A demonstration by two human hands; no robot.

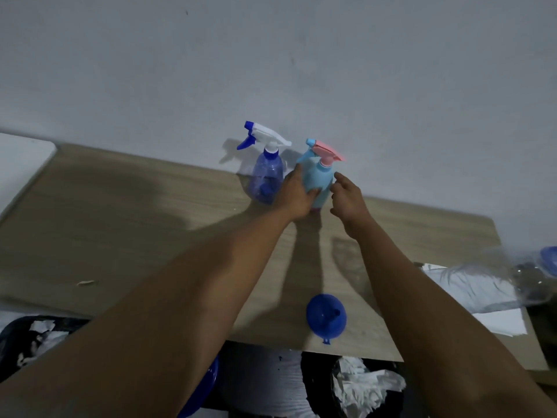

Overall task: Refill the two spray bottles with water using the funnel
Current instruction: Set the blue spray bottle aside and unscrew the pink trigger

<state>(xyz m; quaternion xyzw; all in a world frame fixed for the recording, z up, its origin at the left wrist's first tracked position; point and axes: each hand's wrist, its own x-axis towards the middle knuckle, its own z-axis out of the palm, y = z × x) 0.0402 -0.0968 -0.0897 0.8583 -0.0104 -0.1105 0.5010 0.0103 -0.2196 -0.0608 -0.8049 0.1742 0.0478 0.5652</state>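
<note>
Spray bottles [265, 179] x2, funnel [325, 318] x1; L hand [297, 195] grips light-blue btl [320, 180].

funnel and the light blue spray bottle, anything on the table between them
Nothing: the head view shows only bare, shadowed table between the funnel and the light blue spray bottle.

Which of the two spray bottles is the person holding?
The light-blue bottle with the pink trigger; the left hand grips it. The see-through dark-blue bottle beside it has a white trigger and no hand round it.

No legible text anywhere.
</note>
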